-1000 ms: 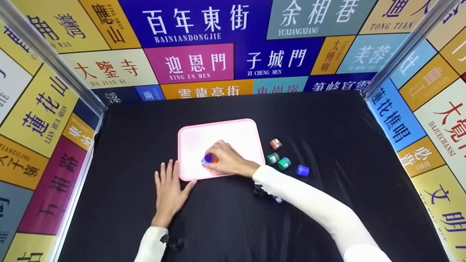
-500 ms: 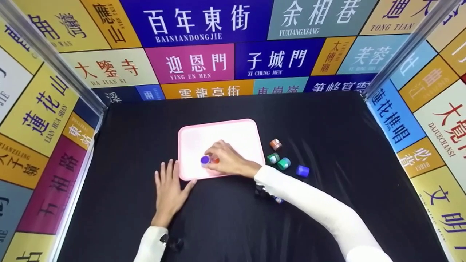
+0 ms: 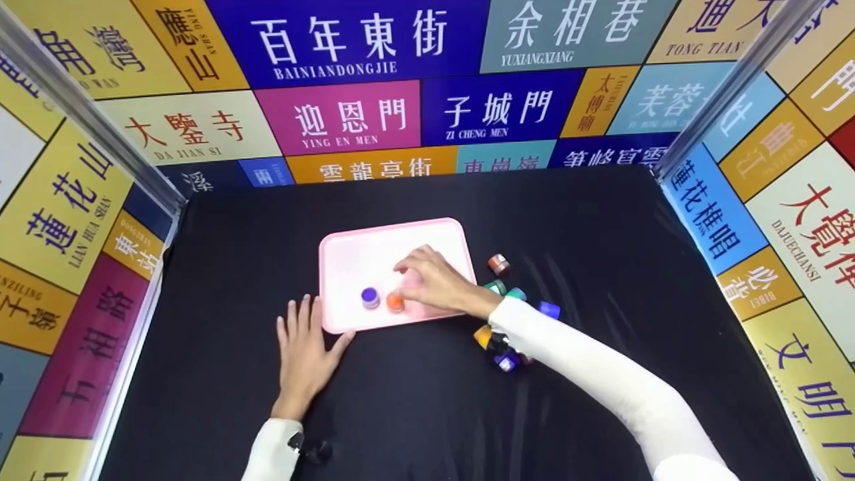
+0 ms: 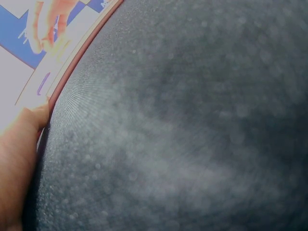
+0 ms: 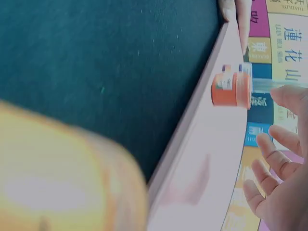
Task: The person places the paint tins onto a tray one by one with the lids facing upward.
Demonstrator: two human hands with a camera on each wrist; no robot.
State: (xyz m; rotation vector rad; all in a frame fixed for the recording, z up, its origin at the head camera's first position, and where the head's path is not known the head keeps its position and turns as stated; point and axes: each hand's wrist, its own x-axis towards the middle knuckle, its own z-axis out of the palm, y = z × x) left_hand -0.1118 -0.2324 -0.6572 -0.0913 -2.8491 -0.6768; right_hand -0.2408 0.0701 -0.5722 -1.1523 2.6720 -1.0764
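Observation:
Two small paint jars stand side by side on the pink-rimmed white tray (image 3: 441,230): a purple-lidded jar (image 3: 370,298) and an orange jar (image 3: 395,302). My right hand (image 3: 437,282) hovers over the tray just right of the orange jar, fingers loosely bent around nothing. In the right wrist view the same orange jar (image 5: 226,90) appears upright, apart from my fingers, partly hiding the jar behind it. My left hand (image 3: 306,354) lies on the black cloth with fingers extended, its thumb at the tray's lower-left corner.
More jars lie right of the tray: a copper one (image 3: 498,264), a green one (image 3: 495,287), a teal one (image 3: 516,294), a blue one (image 3: 550,310), a yellow one (image 3: 482,337) and a dark blue one (image 3: 506,361). My right forearm covers part of this group.
My right hand has let go of the purple-lidded jar and moved right, leaving it beside the orange jar. The left hand stays at the tray's edge. The head view has shifted slightly.

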